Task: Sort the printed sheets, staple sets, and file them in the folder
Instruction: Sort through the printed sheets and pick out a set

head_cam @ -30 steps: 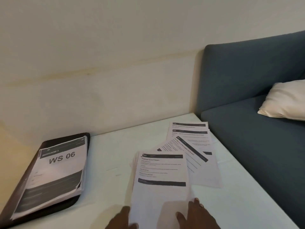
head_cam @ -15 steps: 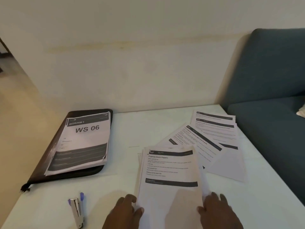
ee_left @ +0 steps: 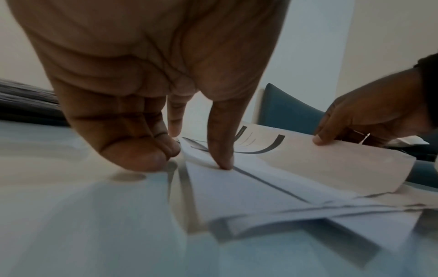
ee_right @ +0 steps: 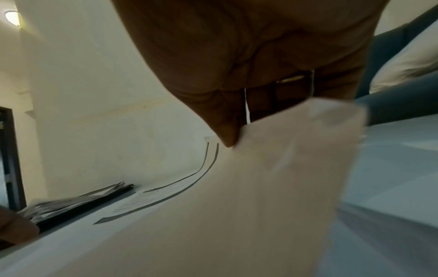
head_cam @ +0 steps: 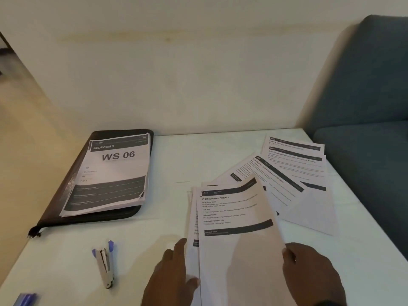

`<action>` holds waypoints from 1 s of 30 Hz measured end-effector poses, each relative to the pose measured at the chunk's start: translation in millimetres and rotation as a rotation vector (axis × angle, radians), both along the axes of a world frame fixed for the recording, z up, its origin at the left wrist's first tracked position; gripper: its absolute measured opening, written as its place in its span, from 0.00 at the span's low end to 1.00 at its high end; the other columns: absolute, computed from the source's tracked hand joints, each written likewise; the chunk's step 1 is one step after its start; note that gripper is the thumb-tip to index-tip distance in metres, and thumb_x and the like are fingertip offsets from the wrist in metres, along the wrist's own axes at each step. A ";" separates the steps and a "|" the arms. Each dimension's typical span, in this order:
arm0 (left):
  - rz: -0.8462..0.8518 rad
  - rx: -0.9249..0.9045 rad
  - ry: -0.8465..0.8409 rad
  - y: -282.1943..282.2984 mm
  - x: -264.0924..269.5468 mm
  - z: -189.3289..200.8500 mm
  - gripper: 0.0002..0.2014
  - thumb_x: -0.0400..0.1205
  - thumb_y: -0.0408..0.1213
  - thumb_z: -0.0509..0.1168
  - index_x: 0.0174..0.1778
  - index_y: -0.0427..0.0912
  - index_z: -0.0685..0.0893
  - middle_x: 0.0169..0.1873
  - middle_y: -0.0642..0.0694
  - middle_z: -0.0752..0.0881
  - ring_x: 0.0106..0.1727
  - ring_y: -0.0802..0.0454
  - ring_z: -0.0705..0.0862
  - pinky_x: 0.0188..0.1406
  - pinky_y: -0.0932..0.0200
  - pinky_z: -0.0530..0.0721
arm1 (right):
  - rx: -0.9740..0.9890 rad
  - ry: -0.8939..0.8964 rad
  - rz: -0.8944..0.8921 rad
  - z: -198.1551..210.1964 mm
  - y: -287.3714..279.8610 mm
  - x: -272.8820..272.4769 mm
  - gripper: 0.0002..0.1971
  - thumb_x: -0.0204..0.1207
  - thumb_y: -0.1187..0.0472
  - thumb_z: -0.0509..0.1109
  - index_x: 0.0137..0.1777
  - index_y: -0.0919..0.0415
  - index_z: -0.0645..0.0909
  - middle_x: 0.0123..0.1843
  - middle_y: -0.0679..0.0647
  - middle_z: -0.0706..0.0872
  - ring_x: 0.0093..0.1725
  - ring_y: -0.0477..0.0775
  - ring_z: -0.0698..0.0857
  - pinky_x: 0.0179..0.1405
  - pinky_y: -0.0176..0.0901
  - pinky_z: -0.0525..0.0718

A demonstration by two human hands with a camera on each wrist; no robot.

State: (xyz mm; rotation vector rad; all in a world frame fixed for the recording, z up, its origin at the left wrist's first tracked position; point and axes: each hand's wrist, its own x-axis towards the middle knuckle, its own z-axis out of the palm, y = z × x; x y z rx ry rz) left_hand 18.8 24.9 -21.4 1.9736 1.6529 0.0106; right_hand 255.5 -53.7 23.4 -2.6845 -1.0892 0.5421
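A small stack of printed sheets (head_cam: 194, 217) lies at the table's near middle. Its top sheet (head_cam: 231, 217), headed "Organize Green Peppers", is lifted at its right edge, pinched by my right hand (head_cam: 309, 272) between thumb and fingers (ee_right: 227, 135). My left hand (head_cam: 172, 274) presses straight fingers onto the stack's left edge (ee_left: 220, 161). More sheets (head_cam: 293, 173) fan out to the right. A black folder (head_cam: 132, 214) carrying a "WS 06" stack (head_cam: 114, 173) lies at the left. A stapler (head_cam: 104, 263) with blue ends lies near the front left.
A blue sofa (head_cam: 364, 140) stands against the table's right side, and the wall runs along the far edge. A blue object (head_cam: 26, 299) shows at the bottom left corner. The white table (head_cam: 176, 162) shows bare between the folder and the sheets.
The view has swung left and down, bringing the stapler into sight. My right hand has lifted the right edge of the top sheet off the stack, and my left hand stays on the stack's left edge.
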 end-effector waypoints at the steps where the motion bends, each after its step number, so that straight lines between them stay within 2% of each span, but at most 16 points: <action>1: -0.016 0.003 0.000 1.0 -0.3 -2.6 0.43 0.74 0.54 0.69 0.79 0.62 0.48 0.59 0.55 0.73 0.62 0.52 0.80 0.63 0.57 0.78 | 0.024 0.011 -0.015 -1.0 0.1 2.2 0.10 0.82 0.51 0.56 0.51 0.42 0.80 0.50 0.41 0.85 0.52 0.52 0.82 0.51 0.44 0.80; 3: -0.022 -0.017 -0.011 1.7 -0.4 -4.8 0.42 0.73 0.56 0.69 0.78 0.61 0.52 0.61 0.55 0.71 0.63 0.54 0.79 0.63 0.58 0.78 | 0.072 0.044 -0.053 -3.0 0.2 6.1 0.06 0.81 0.54 0.60 0.45 0.45 0.78 0.42 0.41 0.84 0.45 0.52 0.81 0.44 0.44 0.77; 5: 0.002 0.003 -0.049 2.0 0.4 -3.6 0.39 0.73 0.59 0.68 0.77 0.62 0.56 0.61 0.56 0.71 0.63 0.56 0.79 0.61 0.60 0.78 | 0.144 0.109 -0.084 -4.2 -0.2 9.9 0.06 0.80 0.57 0.64 0.43 0.45 0.79 0.40 0.41 0.84 0.45 0.53 0.81 0.44 0.44 0.75; 9: 0.155 0.024 -0.291 8.1 -1.6 3.1 0.28 0.75 0.61 0.66 0.71 0.63 0.67 0.48 0.58 0.79 0.46 0.62 0.81 0.47 0.66 0.77 | 0.283 0.259 -0.091 -6.7 0.3 18.8 0.10 0.78 0.62 0.70 0.40 0.46 0.80 0.40 0.40 0.86 0.44 0.47 0.83 0.43 0.45 0.73; 11: 0.265 -0.077 -0.492 13.8 -4.0 4.3 0.24 0.74 0.59 0.69 0.64 0.61 0.74 0.42 0.56 0.85 0.41 0.60 0.85 0.48 0.58 0.84 | 0.310 0.319 -0.054 -7.2 1.6 20.9 0.10 0.77 0.64 0.71 0.40 0.47 0.81 0.37 0.42 0.88 0.42 0.43 0.84 0.40 0.43 0.73; 14: 0.378 -0.277 -0.763 17.1 -3.8 5.7 0.25 0.69 0.53 0.75 0.60 0.49 0.80 0.37 0.49 0.89 0.36 0.54 0.88 0.46 0.43 0.89 | 0.329 0.432 -0.001 -6.9 3.1 23.9 0.10 0.76 0.68 0.72 0.40 0.51 0.83 0.32 0.46 0.90 0.37 0.48 0.87 0.38 0.42 0.76; 16: 0.410 -0.327 -0.887 18.8 -5.8 6.8 0.31 0.60 0.52 0.77 0.59 0.47 0.81 0.37 0.46 0.91 0.39 0.51 0.89 0.48 0.40 0.87 | 0.287 0.517 0.038 -8.6 4.7 26.6 0.11 0.75 0.73 0.72 0.40 0.55 0.84 0.31 0.45 0.91 0.33 0.43 0.88 0.39 0.42 0.78; 18: 0.415 -0.354 -0.948 22.6 -11.2 9.4 0.32 0.59 0.49 0.78 0.59 0.46 0.80 0.41 0.42 0.92 0.46 0.45 0.90 0.50 0.39 0.88 | 0.254 0.607 0.034 -11.3 6.8 28.6 0.17 0.72 0.79 0.72 0.42 0.53 0.84 0.35 0.46 0.92 0.38 0.43 0.89 0.49 0.47 0.83; 19: 0.398 -0.371 -0.963 24.2 -14.3 11.8 0.29 0.63 0.45 0.79 0.59 0.46 0.79 0.43 0.42 0.92 0.47 0.44 0.91 0.51 0.39 0.88 | 0.242 0.631 0.055 -13.7 7.2 29.1 0.21 0.69 0.82 0.71 0.43 0.51 0.85 0.37 0.49 0.93 0.42 0.49 0.90 0.53 0.47 0.83; 21: 0.308 -0.402 -0.952 25.0 -20.1 17.2 0.24 0.71 0.40 0.78 0.61 0.49 0.79 0.49 0.48 0.92 0.51 0.49 0.90 0.54 0.44 0.88 | 0.206 0.663 0.132 -8.0 9.4 25.0 0.21 0.64 0.83 0.71 0.42 0.54 0.86 0.35 0.62 0.90 0.37 0.55 0.88 0.43 0.38 0.81; 23: 0.196 -0.357 -0.922 22.2 -23.4 18.9 0.21 0.74 0.41 0.75 0.63 0.54 0.80 0.54 0.58 0.90 0.56 0.60 0.87 0.57 0.59 0.86 | 0.169 0.764 0.180 2.7 10.7 21.7 0.13 0.60 0.79 0.73 0.39 0.61 0.84 0.24 0.60 0.80 0.25 0.45 0.80 0.28 0.29 0.74; 24: 0.161 -0.335 -0.917 20.1 -25.5 18.1 0.21 0.74 0.41 0.74 0.63 0.57 0.80 0.54 0.62 0.89 0.57 0.65 0.86 0.54 0.67 0.84 | 0.140 0.772 0.219 4.2 12.9 19.4 0.12 0.62 0.75 0.76 0.44 0.62 0.84 0.24 0.56 0.80 0.24 0.43 0.79 0.27 0.29 0.75; 27: 0.113 -0.339 -0.913 16.7 -32.0 14.9 0.18 0.69 0.45 0.74 0.54 0.68 0.87 0.52 0.62 0.89 0.55 0.64 0.86 0.51 0.66 0.85 | -0.059 0.773 0.406 -2.6 8.2 18.7 0.22 0.69 0.48 0.78 0.58 0.59 0.82 0.49 0.55 0.90 0.51 0.51 0.89 0.55 0.49 0.87; 28: 0.111 -0.337 -0.911 16.2 -34.6 16.0 0.20 0.65 0.50 0.76 0.52 0.72 0.86 0.52 0.61 0.90 0.56 0.62 0.86 0.55 0.63 0.85 | -0.094 0.760 0.462 -4.9 5.1 19.1 0.17 0.71 0.50 0.76 0.57 0.55 0.83 0.52 0.54 0.89 0.54 0.51 0.88 0.61 0.51 0.85; 29: 0.118 -0.338 -0.925 16.1 -37.1 17.0 0.24 0.59 0.57 0.79 0.52 0.72 0.86 0.53 0.59 0.90 0.57 0.61 0.86 0.58 0.61 0.84 | -0.117 0.804 0.507 1.1 3.3 13.7 0.10 0.73 0.58 0.75 0.54 0.51 0.83 0.48 0.52 0.90 0.52 0.48 0.89 0.62 0.48 0.84; 30: 0.123 -0.337 -0.946 16.3 -39.7 16.7 0.30 0.52 0.63 0.80 0.52 0.68 0.88 0.53 0.58 0.90 0.58 0.60 0.86 0.59 0.60 0.83 | -0.082 0.810 0.481 4.0 2.2 12.5 0.11 0.75 0.67 0.72 0.48 0.47 0.84 0.41 0.50 0.90 0.45 0.45 0.89 0.58 0.44 0.86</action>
